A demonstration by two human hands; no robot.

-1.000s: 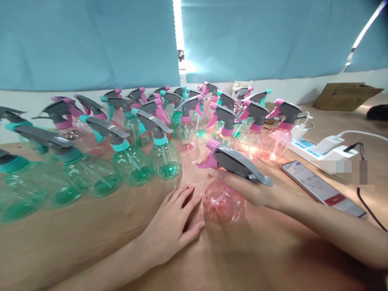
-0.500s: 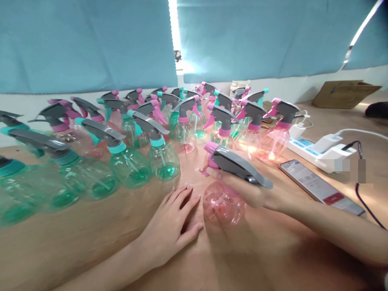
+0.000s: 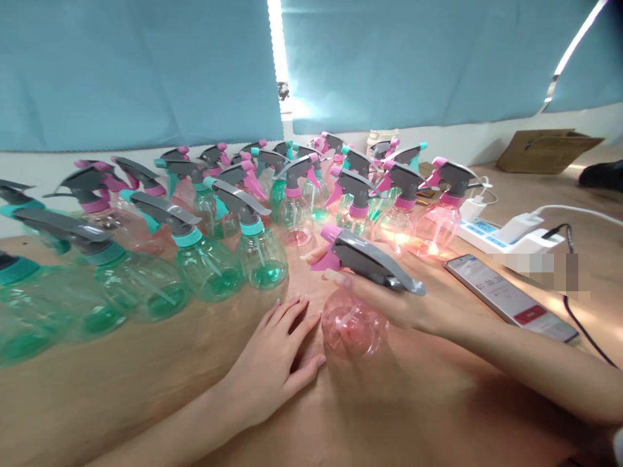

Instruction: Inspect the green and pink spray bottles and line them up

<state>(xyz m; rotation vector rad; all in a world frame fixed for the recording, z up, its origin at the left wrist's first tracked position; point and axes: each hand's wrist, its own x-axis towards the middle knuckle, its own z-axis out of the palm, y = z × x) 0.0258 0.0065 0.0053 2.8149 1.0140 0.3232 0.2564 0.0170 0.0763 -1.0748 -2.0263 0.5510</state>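
My right hand (image 3: 374, 295) is wrapped round the neck of a pink spray bottle (image 3: 353, 331), with fingers by its pink trigger. The bottle has a grey and pink spray head pointing left and stands roughly upright over the table; whether its base touches the wood I cannot tell. My left hand (image 3: 277, 353) lies flat on the table just left of that bottle, fingers spread, holding nothing. Beyond my left hand stands a green spray bottle (image 3: 263, 259) with a turquoise collar, and beside it another green spray bottle (image 3: 207, 269).
Several more pink and green spray bottles (image 3: 296, 217) crowd the back and left of the wooden table (image 3: 160, 383). To the right lie a phone (image 3: 506, 292) with a lit screen and a white power strip (image 3: 487, 237) with cables. A cardboard box (image 3: 545, 150) sits at the back right.
The pink spray bottle in my right hand has shifted slightly left, and its grey lever has turned a little. My left hand stays in place.
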